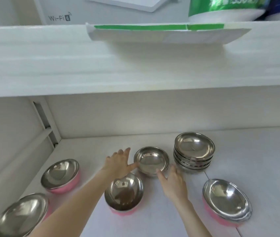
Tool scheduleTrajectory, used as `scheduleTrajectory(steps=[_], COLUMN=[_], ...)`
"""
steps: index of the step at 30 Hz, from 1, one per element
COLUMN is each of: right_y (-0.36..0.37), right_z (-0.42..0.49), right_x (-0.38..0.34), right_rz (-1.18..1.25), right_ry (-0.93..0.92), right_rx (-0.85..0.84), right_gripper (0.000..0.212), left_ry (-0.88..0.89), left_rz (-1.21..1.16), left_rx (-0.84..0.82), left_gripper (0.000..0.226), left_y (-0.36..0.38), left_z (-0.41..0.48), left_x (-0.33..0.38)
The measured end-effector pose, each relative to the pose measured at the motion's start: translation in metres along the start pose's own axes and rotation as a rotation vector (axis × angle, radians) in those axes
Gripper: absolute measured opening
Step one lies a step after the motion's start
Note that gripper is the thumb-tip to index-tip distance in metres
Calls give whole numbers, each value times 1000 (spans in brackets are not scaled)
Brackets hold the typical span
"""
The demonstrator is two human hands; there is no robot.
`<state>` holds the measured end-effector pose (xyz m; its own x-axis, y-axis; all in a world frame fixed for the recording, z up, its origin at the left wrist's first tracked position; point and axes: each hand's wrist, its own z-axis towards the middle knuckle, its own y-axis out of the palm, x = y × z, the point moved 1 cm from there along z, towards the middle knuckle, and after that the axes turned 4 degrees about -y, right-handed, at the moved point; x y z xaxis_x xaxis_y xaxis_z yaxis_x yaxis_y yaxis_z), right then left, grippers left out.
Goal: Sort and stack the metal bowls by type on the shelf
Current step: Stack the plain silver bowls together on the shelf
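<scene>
A plain steel bowl (151, 159) sits on the white shelf (255, 159) at the middle. My left hand (118, 164) touches its left rim with the thumb, fingers spread. My right hand (173, 181) touches its near rim with a thumb tip, fingers apart. Right of it stands a stack of several plain steel bowls (194, 151). Pink-sided steel bowls lie around: one (61, 175) at the left, one (20, 214) at the near left, one (123, 194) under my left wrist, one (227, 200) at the near right.
An upper shelf board (135, 69) overhangs the space, carrying a green-and-white pack (170, 34), a green wrapped roll (224, 9) and a white Wi-Fi box (59, 16). The shelf's side wall with a metal upright (45, 120) closes the left.
</scene>
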<state>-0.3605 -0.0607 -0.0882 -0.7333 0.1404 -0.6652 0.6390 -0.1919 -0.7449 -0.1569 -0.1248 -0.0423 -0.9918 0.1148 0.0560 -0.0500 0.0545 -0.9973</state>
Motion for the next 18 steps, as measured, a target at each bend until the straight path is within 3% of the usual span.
scheduleTrajectory(steps=[5,11,18], right_y=[18,25,29], right_z=[32,57,59], right_x=[11,9,-5], right_rz=[159,338,467], right_ry=[84,50,43], right_rx=[-48,-54,-111], right_gripper=[49,35,29], left_ry=[28,57,12], left_rz=[-362,-752,-1060], left_rx=[-291,-475,-452], left_gripper=[92,64,52], left_y=[26,36,23], left_z=[39,56,38], left_x=[-4,-2,-9])
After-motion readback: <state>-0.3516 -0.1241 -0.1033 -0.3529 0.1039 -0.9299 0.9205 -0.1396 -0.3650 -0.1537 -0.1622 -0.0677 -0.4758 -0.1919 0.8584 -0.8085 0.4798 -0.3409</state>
